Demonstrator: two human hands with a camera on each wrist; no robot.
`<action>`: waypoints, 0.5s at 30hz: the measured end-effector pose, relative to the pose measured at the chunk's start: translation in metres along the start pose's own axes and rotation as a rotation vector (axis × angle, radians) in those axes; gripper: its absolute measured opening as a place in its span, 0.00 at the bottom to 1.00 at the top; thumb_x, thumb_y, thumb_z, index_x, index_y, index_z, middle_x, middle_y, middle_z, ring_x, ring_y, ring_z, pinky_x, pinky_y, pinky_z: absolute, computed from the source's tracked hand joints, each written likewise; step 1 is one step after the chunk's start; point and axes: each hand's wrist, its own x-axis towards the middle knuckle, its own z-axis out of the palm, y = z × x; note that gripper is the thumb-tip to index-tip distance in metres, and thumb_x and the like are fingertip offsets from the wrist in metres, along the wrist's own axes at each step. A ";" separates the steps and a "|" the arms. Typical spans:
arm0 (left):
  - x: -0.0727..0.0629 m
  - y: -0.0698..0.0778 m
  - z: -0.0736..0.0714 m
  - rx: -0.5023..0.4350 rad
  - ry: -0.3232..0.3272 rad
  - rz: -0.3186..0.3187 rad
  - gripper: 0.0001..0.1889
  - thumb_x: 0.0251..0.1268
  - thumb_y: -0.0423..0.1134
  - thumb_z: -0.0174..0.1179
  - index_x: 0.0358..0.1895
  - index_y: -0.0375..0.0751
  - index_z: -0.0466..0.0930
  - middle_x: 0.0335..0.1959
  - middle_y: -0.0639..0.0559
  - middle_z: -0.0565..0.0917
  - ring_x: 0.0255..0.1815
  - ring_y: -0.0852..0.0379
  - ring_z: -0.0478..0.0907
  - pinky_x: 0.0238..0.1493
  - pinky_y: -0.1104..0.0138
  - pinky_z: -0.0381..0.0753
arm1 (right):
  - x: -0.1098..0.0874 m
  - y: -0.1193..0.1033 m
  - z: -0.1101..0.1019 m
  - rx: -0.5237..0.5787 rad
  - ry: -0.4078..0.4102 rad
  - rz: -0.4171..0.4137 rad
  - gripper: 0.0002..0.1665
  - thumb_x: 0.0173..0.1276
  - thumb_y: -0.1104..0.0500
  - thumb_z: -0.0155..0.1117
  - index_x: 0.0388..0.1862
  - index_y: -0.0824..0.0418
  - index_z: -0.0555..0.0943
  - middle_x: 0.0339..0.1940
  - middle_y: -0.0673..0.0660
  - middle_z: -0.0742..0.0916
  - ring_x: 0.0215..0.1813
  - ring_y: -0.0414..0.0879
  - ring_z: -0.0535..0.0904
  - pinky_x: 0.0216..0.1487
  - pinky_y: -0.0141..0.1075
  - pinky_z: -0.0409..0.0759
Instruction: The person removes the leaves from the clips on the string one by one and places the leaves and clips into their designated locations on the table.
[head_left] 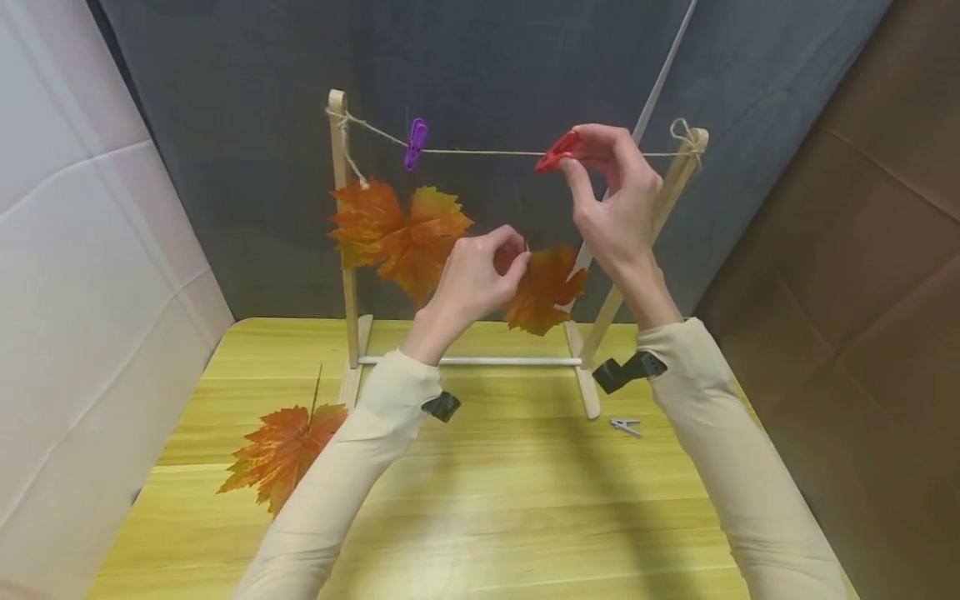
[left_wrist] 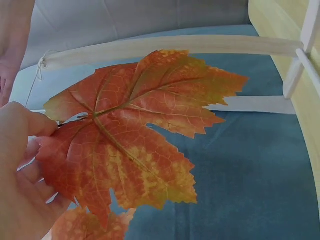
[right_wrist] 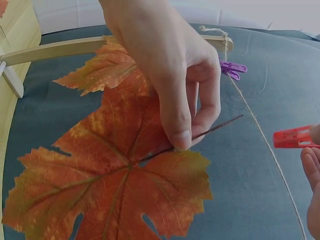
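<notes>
My left hand (head_left: pixel 483 271) pinches the thin brown stem of an orange maple leaf (head_left: pixel 546 292) below the string; the stem's end pokes past the thumb in the right wrist view. Up at the string (head_left: pixel 480 152), my right hand (head_left: pixel 618 183) holds a red clothespin (head_left: pixel 557 152) between thumb and fingers. That clothespin stands a little apart from the string (right_wrist: pixel 270 150) in the right wrist view. Further left, a purple clothespin (head_left: pixel 416 143) is clipped on the string, with a second orange leaf (head_left: pixel 405 233) hanging under it.
The string runs between two wooden posts (head_left: pixel 678 179) of a stand with a white crossbar (head_left: pixel 510 362). A third leaf (head_left: pixel 281 454) lies on the table at left, partly behind my left sleeve. A grey clothespin (head_left: pixel 625 427) lies near the stand's right foot.
</notes>
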 end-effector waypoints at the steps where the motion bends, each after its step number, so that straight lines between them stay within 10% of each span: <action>1: -0.001 0.000 0.000 -0.003 0.001 0.001 0.07 0.70 0.40 0.62 0.41 0.41 0.84 0.34 0.49 0.88 0.32 0.53 0.80 0.39 0.63 0.80 | -0.001 0.001 -0.001 0.008 -0.005 -0.020 0.17 0.69 0.67 0.67 0.54 0.73 0.80 0.47 0.65 0.88 0.48 0.40 0.85 0.58 0.35 0.82; 15: -0.022 -0.009 0.005 -0.008 -0.002 -0.016 0.06 0.68 0.39 0.64 0.39 0.40 0.84 0.34 0.49 0.89 0.29 0.53 0.78 0.36 0.63 0.78 | -0.021 0.005 -0.008 0.063 -0.044 0.017 0.18 0.66 0.72 0.65 0.56 0.74 0.81 0.47 0.66 0.87 0.45 0.36 0.85 0.55 0.32 0.83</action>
